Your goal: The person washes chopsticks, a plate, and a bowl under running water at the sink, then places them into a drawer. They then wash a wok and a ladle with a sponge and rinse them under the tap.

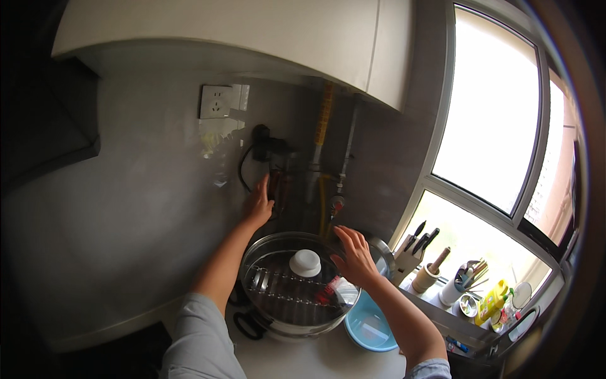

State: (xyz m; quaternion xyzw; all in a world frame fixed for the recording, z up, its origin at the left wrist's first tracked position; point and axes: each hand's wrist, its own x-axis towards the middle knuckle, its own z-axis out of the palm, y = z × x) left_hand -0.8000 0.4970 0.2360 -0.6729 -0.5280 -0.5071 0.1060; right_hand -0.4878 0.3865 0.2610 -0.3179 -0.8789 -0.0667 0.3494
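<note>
My left hand (260,206) reaches behind the large pot, beside a dark, blurred upright container (279,187) near the wall. Whether its fingers touch or grip that container is unclear. With nothing in its spread fingers, my right hand (355,253) is above the right rim of the glass lid (279,303). The lid has a white knob (305,263) and covers the wide metal pot (296,334). A black side handle (247,327) shows at the pot's front left. Reflections on the glass partly hide the inside.
A light blue basin (371,327) stands right of the pot. The windowsill holds a knife block (407,258), a wooden mortar and pestle (426,278), a utensil holder (450,293) and a yellow bottle (491,301). A black cord (240,168) and a red-handled valve (337,203) are behind; cabinets (236,33) hang overhead.
</note>
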